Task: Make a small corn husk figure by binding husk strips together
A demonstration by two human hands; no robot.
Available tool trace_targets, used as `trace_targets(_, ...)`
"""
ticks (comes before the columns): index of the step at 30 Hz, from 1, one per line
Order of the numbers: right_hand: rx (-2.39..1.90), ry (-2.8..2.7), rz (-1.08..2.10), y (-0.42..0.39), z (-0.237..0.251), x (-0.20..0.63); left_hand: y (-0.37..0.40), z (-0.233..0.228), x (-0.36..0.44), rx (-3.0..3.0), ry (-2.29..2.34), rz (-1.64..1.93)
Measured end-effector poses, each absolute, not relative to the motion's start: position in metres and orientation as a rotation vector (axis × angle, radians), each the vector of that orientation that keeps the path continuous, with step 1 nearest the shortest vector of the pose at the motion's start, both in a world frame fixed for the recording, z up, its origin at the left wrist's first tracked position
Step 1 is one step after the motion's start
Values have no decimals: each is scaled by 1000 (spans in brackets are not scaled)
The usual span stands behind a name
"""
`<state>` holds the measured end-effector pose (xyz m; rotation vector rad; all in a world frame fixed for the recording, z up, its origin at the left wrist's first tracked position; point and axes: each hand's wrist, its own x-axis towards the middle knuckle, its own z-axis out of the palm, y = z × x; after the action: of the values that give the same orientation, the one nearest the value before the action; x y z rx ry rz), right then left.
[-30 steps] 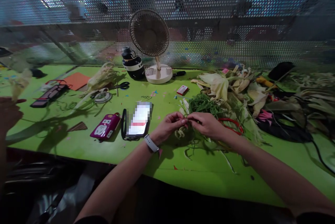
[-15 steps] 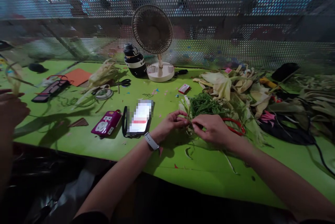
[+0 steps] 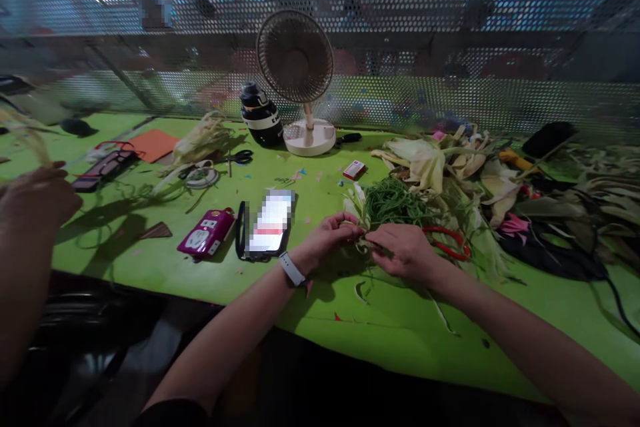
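Both the left hand [image 3: 334,232] and right hand [image 3: 406,248] are pinched narrow on pale husk strips [image 3: 359,204], at 8 o'clock from the green strands [image 3: 395,200], best held taut, loose ends clear.

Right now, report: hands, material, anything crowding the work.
Left hand pinching pale husk strips; right hand alongside, grip unclear. Green strands bunched just beyond. Red loop close by the right hand.
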<state>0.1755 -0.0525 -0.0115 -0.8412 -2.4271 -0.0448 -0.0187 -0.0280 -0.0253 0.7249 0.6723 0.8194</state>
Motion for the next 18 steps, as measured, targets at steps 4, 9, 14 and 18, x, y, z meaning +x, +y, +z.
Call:
trace_targets(4,-826,-2405,39,-52,-13,174,-29,-25,-18,722,663,778)
trace_targets(9,-802,-2364,13,-54,-17,175,-30,-28,-17,704,659,759)
trace_targets(14,-877,-2209,145,-55,-19,175,-30,-31,-16,720,680,772)
trace_targets(18,-980,-2088,290,-56,-14,172,-30,-33,-15,806,690,771)
